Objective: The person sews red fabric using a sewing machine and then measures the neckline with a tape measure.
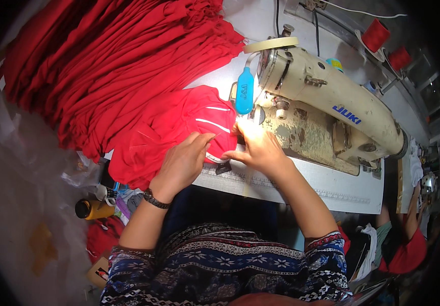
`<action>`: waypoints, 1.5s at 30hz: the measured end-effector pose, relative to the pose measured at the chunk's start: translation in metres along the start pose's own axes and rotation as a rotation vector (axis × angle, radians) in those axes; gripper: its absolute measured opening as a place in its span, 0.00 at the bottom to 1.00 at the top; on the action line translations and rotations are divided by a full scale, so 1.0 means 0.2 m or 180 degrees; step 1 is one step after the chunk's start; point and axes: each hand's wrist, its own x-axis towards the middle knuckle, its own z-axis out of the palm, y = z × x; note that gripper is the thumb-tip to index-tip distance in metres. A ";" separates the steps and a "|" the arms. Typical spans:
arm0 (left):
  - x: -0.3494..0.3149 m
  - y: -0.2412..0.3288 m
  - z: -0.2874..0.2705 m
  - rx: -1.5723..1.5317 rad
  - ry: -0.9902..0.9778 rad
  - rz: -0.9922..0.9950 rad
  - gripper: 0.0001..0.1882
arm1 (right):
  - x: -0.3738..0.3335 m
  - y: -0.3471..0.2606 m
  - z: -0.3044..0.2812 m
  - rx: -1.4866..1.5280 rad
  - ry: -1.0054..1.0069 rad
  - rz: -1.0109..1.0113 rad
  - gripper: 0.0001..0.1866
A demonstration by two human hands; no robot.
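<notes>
Fingers (204, 138) of the left hand (181, 162) pinch red fabric (179, 117); the right hand (263, 148) touches its three-o'clock edge, grip unclear; sewing machine (322, 92) at two o'clock.

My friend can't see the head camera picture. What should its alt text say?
A person's left hand and right hand are on red cloth with white stripes, beside a worn cream sewing machine on a white table. A big heap of red fabric fills the upper left, and two red thread spools show at upper right.
</notes>
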 end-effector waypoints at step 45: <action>0.09 -0.06 -0.12 -0.0869 0.0763 -0.0720 0.07 | 0.05 0.10 0.14 0.0570 0.0579 -0.0246 0.13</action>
